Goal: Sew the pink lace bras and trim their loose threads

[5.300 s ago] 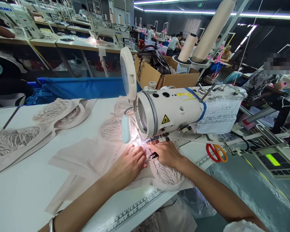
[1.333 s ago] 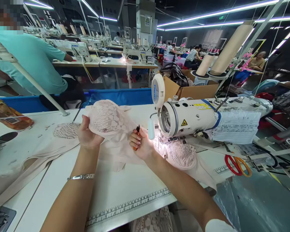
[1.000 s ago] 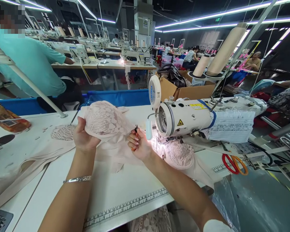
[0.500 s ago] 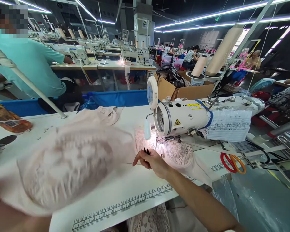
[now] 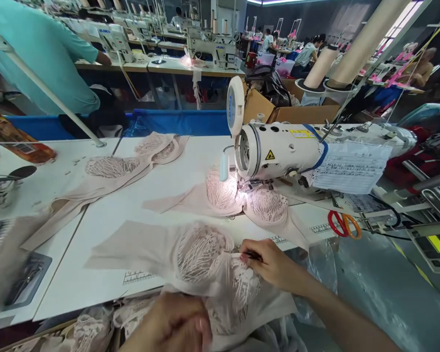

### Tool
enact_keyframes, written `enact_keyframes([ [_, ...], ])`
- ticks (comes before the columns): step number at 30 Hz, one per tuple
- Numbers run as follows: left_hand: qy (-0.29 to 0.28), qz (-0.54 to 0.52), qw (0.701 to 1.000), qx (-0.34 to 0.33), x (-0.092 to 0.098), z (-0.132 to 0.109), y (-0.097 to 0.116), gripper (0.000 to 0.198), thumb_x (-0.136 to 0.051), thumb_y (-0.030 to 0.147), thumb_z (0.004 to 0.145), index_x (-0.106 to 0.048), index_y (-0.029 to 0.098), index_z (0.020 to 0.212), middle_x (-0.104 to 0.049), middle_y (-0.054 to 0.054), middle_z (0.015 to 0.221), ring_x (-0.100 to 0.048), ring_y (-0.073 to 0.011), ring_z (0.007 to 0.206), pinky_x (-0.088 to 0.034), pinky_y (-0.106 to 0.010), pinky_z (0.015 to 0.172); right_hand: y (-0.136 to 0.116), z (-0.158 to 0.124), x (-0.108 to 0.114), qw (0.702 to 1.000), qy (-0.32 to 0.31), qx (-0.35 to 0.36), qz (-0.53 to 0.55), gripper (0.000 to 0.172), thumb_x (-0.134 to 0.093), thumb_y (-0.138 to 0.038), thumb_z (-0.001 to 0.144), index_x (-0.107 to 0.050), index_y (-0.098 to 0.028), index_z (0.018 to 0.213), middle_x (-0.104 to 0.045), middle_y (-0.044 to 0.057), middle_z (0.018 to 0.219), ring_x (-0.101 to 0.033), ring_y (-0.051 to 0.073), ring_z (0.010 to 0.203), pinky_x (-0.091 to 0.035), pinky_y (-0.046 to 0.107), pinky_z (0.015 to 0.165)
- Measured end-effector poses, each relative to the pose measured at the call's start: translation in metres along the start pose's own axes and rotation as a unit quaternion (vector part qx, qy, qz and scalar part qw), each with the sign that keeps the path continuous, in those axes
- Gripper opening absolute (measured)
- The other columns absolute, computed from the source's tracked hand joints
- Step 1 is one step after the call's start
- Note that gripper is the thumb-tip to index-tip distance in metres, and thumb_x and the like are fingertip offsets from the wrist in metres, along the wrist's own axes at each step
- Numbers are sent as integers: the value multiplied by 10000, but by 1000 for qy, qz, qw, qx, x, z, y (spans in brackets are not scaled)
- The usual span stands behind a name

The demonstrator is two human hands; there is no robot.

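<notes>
— Head view, reading from the left: who and what?

— A person in a teal shirt (image 5: 39,44) stands beyond the white table (image 5: 131,195). Nearer, lace garments (image 5: 109,167) lie flat, well apart from the hands. At the bottom edge the left hand (image 5: 172,325), blurred, is curled shut on the near hem of the lace piece (image 5: 205,254). That piece lies on the table's front edge and spills over it.

— And the right?

— The right hand (image 5: 274,264) pinches a small dark tool (image 5: 251,255) between thumb and fingers, its tip touching the piece's lace cup. Behind it, another garment (image 5: 242,203) sits under the lit needle of the sewing machine (image 5: 278,151). Red-and-orange scissors (image 5: 342,225) lie well to the right, untouched.

— How far along is the work?

— Mid-batch, by the look of it. Those at left seem set aside as done. The one in hand lies clear of the machine, seemingly being trimmed, and the one under the needle looks unfinished. Whether the loose lace (image 5: 87,335) below the table edge is done or waiting cannot be told.
</notes>
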State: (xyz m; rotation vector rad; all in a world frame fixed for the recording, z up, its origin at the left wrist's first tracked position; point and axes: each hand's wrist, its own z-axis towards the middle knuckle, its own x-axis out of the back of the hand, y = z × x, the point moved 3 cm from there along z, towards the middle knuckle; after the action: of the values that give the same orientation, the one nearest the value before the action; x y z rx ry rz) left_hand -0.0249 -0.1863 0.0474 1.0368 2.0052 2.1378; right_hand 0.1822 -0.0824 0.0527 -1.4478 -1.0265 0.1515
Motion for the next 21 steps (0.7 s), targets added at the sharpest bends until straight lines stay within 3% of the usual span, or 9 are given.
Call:
enact_keyframes([
  [1, 46, 3, 999, 18, 4, 9, -2, 387, -302, 273, 1039, -682, 227, 980, -629, 13, 580, -595, -118, 451, -478, -203, 450, 1, -5, 0, 1000, -2, 7, 14, 194, -534, -261, 917, -547, -185, 739, -416, -57, 597, -325, 91, 549, -247, 221, 523],
  [3, 117, 117, 986, 16, 14, 30, -1, 389, -349, 189, 1002, -579, 266, 1306, -704, -61, 927, -677, -158, 695, -557, -268, 634, 1, -13, 1, 999, -3, 19, 27, 185, -547, -257, 909, -567, -179, 743, -445, -48, 612, -354, 93, 564, -272, 222, 538],
  [5, 63, 214, 973, -55, 19, 53, 7, 451, -445, 112, 944, -608, 343, 1296, -631, -97, 1245, -639, -235, 1084, -553, -363, 846, -1, -20, 1, 999, -15, 27, 27, 171, -572, -251, 895, -604, -173, 747, -493, -35, 630, -391, 95, 573, -300, 224, 551],
  [8, -54, 222, 964, -138, 25, 72, 21, 211, -676, 144, 834, -755, 313, 932, -505, -48, 1466, -387, -303, 1393, -443, -454, 1040, -5, -29, 4, 997, -53, 36, 30, 149, -607, -239, 871, -648, -169, 746, -545, -28, 641, -417, 92, 569, -313, 226, 552],
  [10, -99, 147, 973, -146, 32, 75, 25, 71, -715, 218, 823, -730, 264, 771, -594, -55, 1372, -463, -295, 1320, -398, -465, 1063, -6, -33, 8, 995, -84, 39, 49, 158, -624, -258, 868, -657, -166, 745, -531, -34, 623, -400, 85, 552, -294, 225, 532],
  [12, -130, 25, 985, -106, 36, 74, 20, 219, -662, 289, 870, -652, 221, 663, -713, -61, 996, -623, -236, 965, -453, -420, 929, -5, -35, 12, 991, -104, 45, 75, 184, -629, -297, 880, -655, -163, 756, -505, -41, 614, -377, 76, 536, -273, 223, 514],
  [14, -151, -132, 979, -25, 34, 72, 8, 367, -641, 381, 877, -518, 193, 586, -556, 5, 635, -492, -141, 602, -436, -314, 664, -3, -34, 16, 984, -125, 58, 117, 215, -627, -336, 892, -636, -165, 761, -478, -50, 595, -358, 70, 514, -263, 217, 498],
  [17, -112, -371, 920, 67, 21, 68, -12, 526, -715, 512, 784, -359, 195, 561, -340, 57, 564, -288, -90, 524, -266, -237, 501, 6, -28, 17, 963, -151, 67, 213, 307, -666, -414, 875, -571, -166, 720, -432, -66, 561, -328, 66, 485, -258, 212, 479],
  [21, -3, -555, 824, 116, 0, 61, -29, 576, -821, 439, 684, -310, 200, 567, -309, 72, 539, -258, -70, 501, -259, -195, 474, 22, -20, 11, 919, -135, 31, 369, 488, -732, -540, 795, -482, -164, 611, -486, -30, 619, -376, 72, 519, -276, 229, 509],
])
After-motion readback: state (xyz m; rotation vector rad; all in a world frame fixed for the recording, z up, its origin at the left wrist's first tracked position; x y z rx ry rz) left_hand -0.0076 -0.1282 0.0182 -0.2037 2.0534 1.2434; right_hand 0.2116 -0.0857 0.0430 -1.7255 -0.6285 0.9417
